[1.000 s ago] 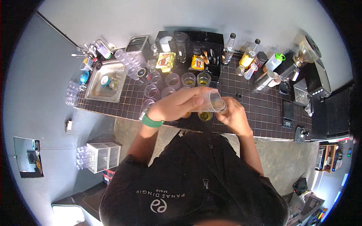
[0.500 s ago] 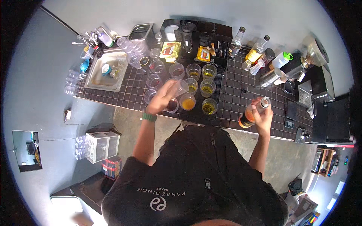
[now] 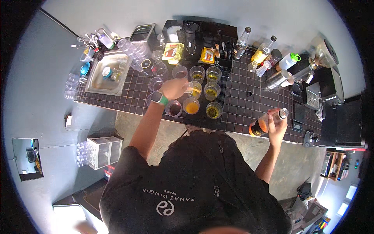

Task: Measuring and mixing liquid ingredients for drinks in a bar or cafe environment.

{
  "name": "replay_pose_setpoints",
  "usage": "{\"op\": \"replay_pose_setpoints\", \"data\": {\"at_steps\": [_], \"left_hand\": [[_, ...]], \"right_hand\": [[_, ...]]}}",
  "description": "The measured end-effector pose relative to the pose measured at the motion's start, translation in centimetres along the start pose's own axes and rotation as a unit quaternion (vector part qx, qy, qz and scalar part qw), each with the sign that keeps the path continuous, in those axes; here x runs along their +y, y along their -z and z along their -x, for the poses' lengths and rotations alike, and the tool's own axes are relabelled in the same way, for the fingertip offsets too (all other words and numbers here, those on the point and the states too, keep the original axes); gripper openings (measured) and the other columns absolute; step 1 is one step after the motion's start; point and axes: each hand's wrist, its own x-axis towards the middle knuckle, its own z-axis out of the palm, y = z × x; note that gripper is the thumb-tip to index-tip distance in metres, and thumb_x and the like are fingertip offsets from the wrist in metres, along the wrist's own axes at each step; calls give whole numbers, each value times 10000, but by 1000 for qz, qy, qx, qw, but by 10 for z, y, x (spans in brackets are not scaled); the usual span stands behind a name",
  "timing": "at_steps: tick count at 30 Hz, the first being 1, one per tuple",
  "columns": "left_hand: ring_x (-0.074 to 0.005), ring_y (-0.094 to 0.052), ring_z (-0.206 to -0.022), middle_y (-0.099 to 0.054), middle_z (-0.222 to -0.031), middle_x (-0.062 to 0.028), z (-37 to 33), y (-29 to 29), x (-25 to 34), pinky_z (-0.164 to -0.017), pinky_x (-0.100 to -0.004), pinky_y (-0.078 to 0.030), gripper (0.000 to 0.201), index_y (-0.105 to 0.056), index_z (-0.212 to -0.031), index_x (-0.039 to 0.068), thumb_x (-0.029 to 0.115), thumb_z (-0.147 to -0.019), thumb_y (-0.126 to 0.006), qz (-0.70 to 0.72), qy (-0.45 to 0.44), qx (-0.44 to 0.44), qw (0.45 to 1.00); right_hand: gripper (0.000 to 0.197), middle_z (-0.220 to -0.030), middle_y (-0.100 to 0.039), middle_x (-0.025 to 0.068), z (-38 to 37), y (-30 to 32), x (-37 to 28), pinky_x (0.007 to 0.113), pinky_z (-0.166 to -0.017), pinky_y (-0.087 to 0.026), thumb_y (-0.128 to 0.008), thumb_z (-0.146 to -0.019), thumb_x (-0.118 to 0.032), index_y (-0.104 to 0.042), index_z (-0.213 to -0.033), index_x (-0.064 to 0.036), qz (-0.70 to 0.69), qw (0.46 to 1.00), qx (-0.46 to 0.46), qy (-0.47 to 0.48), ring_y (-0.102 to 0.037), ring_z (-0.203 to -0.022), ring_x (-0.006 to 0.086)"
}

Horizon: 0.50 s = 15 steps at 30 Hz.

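My left hand (image 3: 173,89) is closed around a small clear cup (image 3: 189,87), tipped over a plastic cup (image 3: 196,91) in the middle of the group. Orange-yellow liquid shows at that spot. In front of it stands a cup of orange liquid (image 3: 191,106), beside a cup of dark red liquid (image 3: 173,109). Yellow-green liquid fills the bottom of the cups to the right, such as the front one (image 3: 214,110). At the counter's front edge on the right, my right hand (image 3: 277,126) grips an uncapped bottle (image 3: 257,127) of orange liquid, leaning with its mouth to the right.
A steel sink (image 3: 90,85) lies at the left, with stacked clear cups (image 3: 134,54) beside it. Bottles (image 3: 242,43), a steel pitcher (image 3: 276,80) and a green-capped squeeze bottle (image 3: 288,61) line the back right. A small scale (image 3: 298,125) sits near the right end.
My left hand has moved slightly right and rolled over, tipping the small cup above a plastic cup. My right hand has shifted a little right and down with the bottle, which leans more.
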Motion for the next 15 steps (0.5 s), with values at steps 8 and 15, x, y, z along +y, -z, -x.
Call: {"op": "replay_pose_setpoints", "data": {"at_steps": [8, 15], "left_hand": [[-404, -688, -893, -708, -980, -163, -13, -10, 13, -750, -530, -541, 268, -616, -1137, 88, 240, -917, -603, -91, -26, 6, 996], [-390, -683, -956, -696, -999, -177, -6, -4, 26, -771, -512, -539, 268, -629, -1129, 95, 228, -897, -629, -107, -5, 12, 994]], "right_hand": [[287, -1039, -696, 100, 5, 0, -1, 338, -917, -517, -691, -924, -84, -586, -1180, -5, 2, 999, -12, -37, -671, -1007, 193], [277, -1031, -689, 98, 2, -5, 3, 352, -927, -510, -681, -927, -79, -578, -1174, -6, -4, 999, -11, -31, -663, -1007, 197]]}}
